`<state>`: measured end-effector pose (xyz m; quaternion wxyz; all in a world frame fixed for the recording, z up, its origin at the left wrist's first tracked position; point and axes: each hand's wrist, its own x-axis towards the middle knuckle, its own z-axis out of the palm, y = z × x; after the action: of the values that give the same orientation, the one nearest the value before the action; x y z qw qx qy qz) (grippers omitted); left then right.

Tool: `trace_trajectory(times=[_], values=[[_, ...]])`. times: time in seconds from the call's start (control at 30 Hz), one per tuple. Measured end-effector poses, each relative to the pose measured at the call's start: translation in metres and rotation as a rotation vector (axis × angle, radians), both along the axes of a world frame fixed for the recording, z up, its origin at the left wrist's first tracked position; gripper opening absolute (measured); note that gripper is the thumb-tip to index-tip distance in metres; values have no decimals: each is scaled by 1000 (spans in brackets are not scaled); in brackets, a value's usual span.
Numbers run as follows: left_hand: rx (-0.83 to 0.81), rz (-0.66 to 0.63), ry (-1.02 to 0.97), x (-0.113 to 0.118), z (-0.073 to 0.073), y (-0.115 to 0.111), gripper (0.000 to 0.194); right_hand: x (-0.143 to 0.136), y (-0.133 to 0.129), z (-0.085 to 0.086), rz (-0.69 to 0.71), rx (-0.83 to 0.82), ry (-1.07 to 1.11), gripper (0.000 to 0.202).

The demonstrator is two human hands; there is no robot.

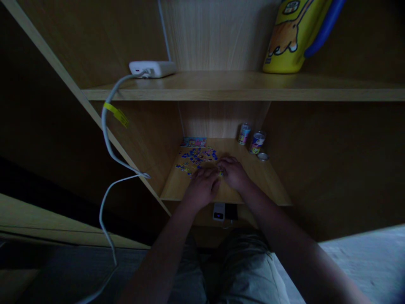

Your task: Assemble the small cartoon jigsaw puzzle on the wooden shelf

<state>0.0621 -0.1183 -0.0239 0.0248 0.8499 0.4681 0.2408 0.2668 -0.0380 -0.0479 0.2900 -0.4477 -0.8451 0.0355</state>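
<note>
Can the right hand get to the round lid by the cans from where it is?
Probably yes. The right hand is over the same shelf, nothing shows between it and the lid, and the puzzle pieces spread off to its left.

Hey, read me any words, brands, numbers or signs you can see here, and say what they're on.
"eh", as best it reads: black script on the yellow container; its upper emblem is too blurred.
Yellow cable tag: print too small.
White device: lit display, too blurred.
Left can, right can, colorful card: any lettering is too small.
</note>
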Motion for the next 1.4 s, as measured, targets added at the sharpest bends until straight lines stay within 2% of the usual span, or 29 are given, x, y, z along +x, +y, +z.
trace_trajectory(times=[0.07,0.13,0.27,0.4,0.53,0.7,0.93,1.07,1.2,1.27,1.4], values=[[-19,-136,18,-1,2,0,43,1,1,-1,-39,0,-5,30],[-29,-188,30,-1,2,0,41,2,2,-2,-101,-1,-8,31],[-14,-96,27,0,-1,-1,35,7,2,-3,-190,-25,-55,36],[-3,-11,17,0,-3,-2,35,9,-2,3,-237,-21,-131,28],[-24,-24,-5,-1,-4,0,35,8,-3,5,-217,-54,-53,22],[-18,-41,-30,-2,-5,1,35,11,2,0,-223,-80,64,31],[-15,-40,-31,0,-1,-1,33,14,1,-1,-128,-52,26,26],[-18,-30,-26,0,-1,-1,33,14,0,1,-169,-104,9,16],[-23,-32,-26,-1,0,-1,33,15,1,2,-245,-110,12,35],[-25,-31,-30,-1,0,-1,32,16,2,1,-271,-95,38,37],[-21,-35,-26,-1,-1,0,31,19,2,0,-218,-110,116,29]])
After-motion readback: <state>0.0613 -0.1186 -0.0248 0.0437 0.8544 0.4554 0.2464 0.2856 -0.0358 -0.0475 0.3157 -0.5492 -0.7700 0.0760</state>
